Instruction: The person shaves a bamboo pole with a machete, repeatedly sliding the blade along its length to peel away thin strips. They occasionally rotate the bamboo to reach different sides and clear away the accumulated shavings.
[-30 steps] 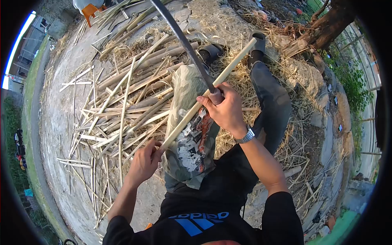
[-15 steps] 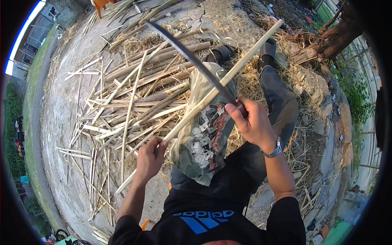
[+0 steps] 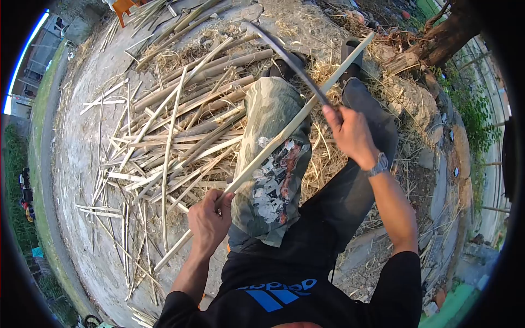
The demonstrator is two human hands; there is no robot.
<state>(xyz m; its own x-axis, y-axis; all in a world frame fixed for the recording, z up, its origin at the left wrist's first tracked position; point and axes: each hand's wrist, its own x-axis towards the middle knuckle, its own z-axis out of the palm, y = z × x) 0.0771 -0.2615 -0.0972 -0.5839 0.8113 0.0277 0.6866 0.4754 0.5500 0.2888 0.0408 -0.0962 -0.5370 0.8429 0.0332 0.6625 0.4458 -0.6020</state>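
Note:
A long pale bamboo strip (image 3: 273, 143) runs diagonally across my lap, and my left hand (image 3: 210, 221) is closed round its lower part. The strip's near end sticks out below that hand, toward the ground at the left. In my right hand (image 3: 353, 134) is the handle of a long, dark, slightly curved knife (image 3: 290, 61), its blade pointing up and to the left. The blade crosses the strip on its upper half, close to my right fist. Under the strip, a camouflage cloth (image 3: 252, 117) with a worn print covers my left thigh and knee.
Many split bamboo strips (image 3: 174, 136) and thicker poles (image 3: 202, 76) lie piled on the concrete ground (image 3: 76, 158) at the left. Shavings (image 3: 325, 158) are scattered between my legs. A tree trunk (image 3: 448, 44) and rocks (image 3: 413, 104) stand at the right, an orange chair (image 3: 123, 10) at the top left.
My right hand and the knife have moved up and to the right, so the blade crosses nearer the strip's far end. My left hand has shifted slightly right and down, still gripping the strip.

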